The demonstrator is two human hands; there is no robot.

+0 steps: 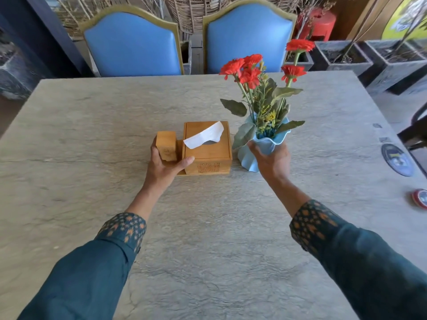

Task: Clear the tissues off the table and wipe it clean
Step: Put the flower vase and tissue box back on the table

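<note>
Bamboo tissue box point(206, 148) sitting mid-bench point(92, 135), one tissue point(204, 135) poking out on top. Left hand point(165, 166) grip wrapping the box's small side block point(166, 146). Right hand point(272, 161) grip clasping the blue vase point(261, 145), just right of box.

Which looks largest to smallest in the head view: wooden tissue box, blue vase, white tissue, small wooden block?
1. Wooden tissue box
2. Blue vase, partly hidden by the right hand
3. White tissue
4. Small wooden block, gripped by the left hand; close to the tissue, so that order is unsure.
</note>
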